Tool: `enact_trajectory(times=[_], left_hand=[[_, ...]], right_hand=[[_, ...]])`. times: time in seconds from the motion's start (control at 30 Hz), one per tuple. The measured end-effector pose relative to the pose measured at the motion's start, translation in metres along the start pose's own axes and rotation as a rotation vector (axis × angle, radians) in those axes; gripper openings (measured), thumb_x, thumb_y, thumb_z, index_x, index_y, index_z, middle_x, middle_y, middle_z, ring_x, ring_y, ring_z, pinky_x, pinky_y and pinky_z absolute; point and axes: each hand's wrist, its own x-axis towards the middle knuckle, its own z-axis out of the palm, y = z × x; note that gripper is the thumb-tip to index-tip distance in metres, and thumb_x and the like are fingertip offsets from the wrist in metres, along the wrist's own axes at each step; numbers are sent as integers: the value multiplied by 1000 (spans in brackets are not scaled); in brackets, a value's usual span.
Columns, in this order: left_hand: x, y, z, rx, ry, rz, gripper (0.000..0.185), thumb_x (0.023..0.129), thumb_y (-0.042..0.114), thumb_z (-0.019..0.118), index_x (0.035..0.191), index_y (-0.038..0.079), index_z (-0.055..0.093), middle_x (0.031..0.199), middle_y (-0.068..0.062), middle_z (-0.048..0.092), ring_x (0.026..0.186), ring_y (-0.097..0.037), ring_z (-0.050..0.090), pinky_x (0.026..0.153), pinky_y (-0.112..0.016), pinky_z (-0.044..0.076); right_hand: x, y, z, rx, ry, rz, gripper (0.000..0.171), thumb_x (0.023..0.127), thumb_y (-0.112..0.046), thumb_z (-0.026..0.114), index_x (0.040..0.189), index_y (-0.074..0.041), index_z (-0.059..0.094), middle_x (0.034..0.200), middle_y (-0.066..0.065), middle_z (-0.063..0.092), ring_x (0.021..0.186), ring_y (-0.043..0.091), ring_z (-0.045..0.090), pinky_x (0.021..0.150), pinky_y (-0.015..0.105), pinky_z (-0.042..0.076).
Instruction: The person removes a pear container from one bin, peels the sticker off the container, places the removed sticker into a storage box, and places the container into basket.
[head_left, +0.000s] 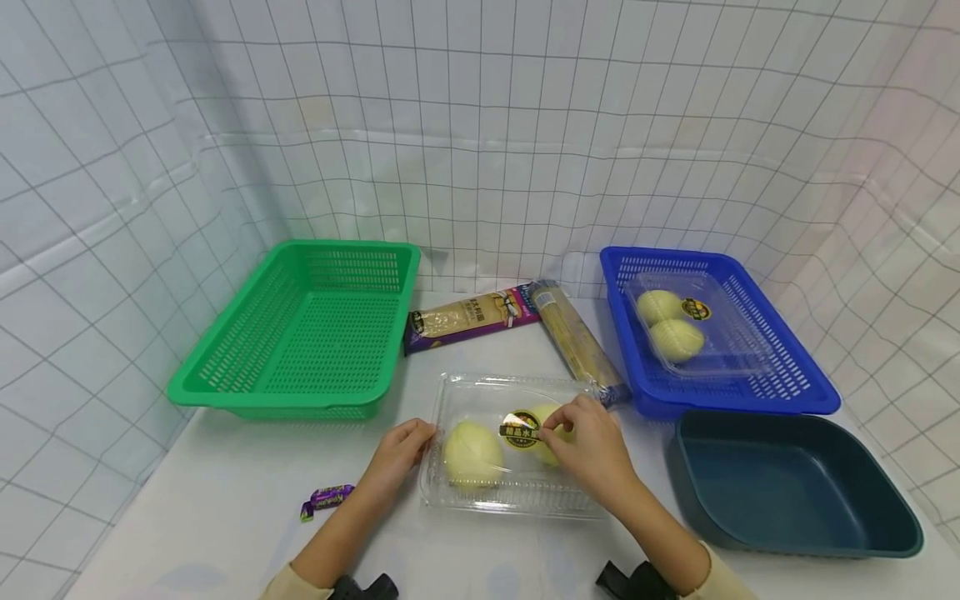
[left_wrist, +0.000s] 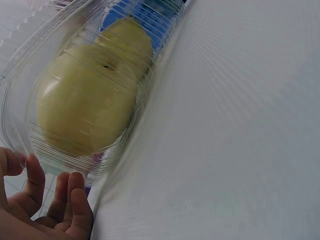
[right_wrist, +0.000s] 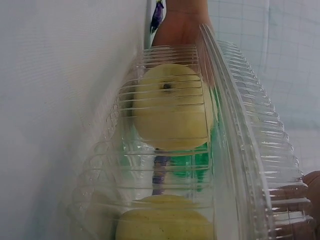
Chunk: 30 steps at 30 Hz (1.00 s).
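1. Right hand (head_left: 588,450) lay on top of the clear clamshell box (head_left: 517,500), my fingertips pinching at the gold-and-black label (head_left: 521,431) on its lid, whose near-left corner looked curled up.
2. My left hand (head_left: 397,457) rested against the box's left end with the fingers lightly bent against the wall, I judge to steady it under the other hand. From the left wrist view the fingers (left_wrist: 70,200) sat just at the ribbed plastic edge.
3. That box sat on the white table (head_left: 225,517), near me and roughly central, between the green basket (head_left: 300,333) to the far left and the dark tub (head_left: 787,483) to the right.
4. It looked closed, ribbed along its walls, and held two pale yellow-green round fruits (head_left: 472,454) side by side; the right one was partly hidden by my hand.
5. Farther out, the blue basket (head_left: 787,383) at far right held a like box with two fruits (head_left: 671,325).
6. Two long noodle packs (head_left: 472,317) lay at the far side between the baskets, and a small purple wrapper (head_left: 327,497) lay near my left forearm.
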Motion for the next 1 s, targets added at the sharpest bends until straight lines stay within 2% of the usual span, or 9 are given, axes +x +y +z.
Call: enact_trajectory(times=[0.27,0.6,0.83,1.0], left_hand=[[0,1,0,-2,1,1,24,98,13,51,76,2,53,80,-3,51,81,-17,50,76,-30,45],[0,-1,1,-3,9,-6,26,98,12,50,73,5,50,78,-3,49,80,-18,49,75,-30,45],[-1,0,0,-5,1,0,25,98,13,51,75,4,51,78,-3,49,80,-17,48,74,-29,44],[0,1,0,-3,1,-11,25,98,14,51,75,5,50,78,-3,48,79,-16,46,72,-27,43]], right_hand=[[0,-1,2,-9,4,-2,11,81,-9,75,74,-11,67,75,-2,49,74,15,46,75,39,36],[-2,-2,-3,62,15,-8,12,81,-9,76,74,-12,66,75,-3,50,76,16,47,75,38,36],[-4,-2,-14,162,-38,11,10,83,-8,73,77,-12,67,77,-3,50,76,17,45,70,34,39],[-8,1,-24,179,-59,5,10,85,-10,73,79,-12,67,78,-3,49,77,17,44,68,33,38]])
